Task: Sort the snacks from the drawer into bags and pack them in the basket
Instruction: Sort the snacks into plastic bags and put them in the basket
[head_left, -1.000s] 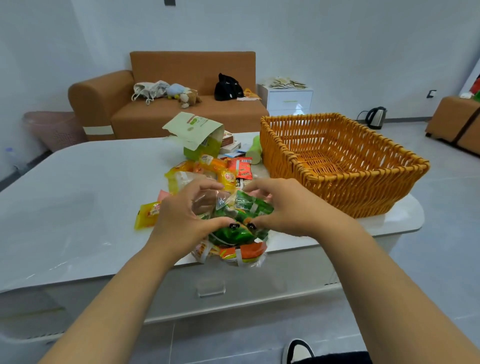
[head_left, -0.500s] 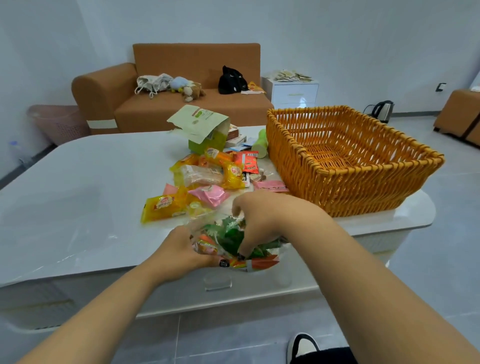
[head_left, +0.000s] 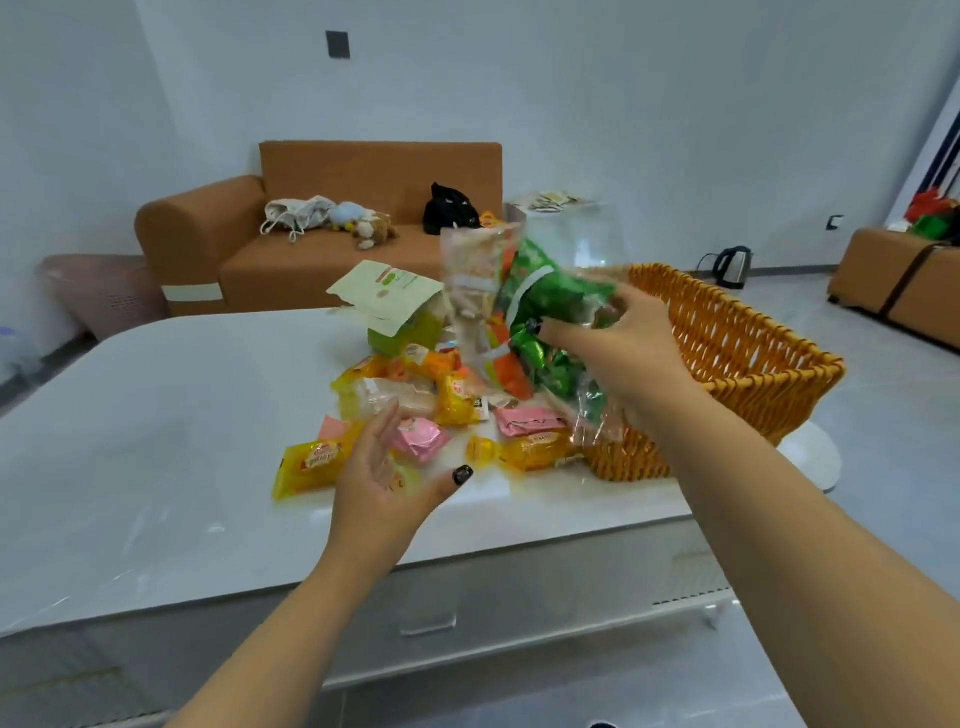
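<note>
Right hand (head_left: 618, 343) made the grip, fingers curled around a clear bag (head_left: 524, 317) of green and orange snacks, lifted just beside the basket (head_left: 737, 343), probably for dropping in. Left hand (head_left: 384, 467) hung open, palm up. Counter (head_left: 156, 415) beside the basket carried loose packets (head_left: 415, 410), likely awaiting bagging.

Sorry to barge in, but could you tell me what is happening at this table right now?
A person is sorting snacks. Their right hand grips a clear bag of green and orange snacks, lifted off the white table beside the wicker basket. The left hand hovers open, palm up, above loose yellow and pink packets lying on the table. What can be seen of the basket's inside looks empty.
</note>
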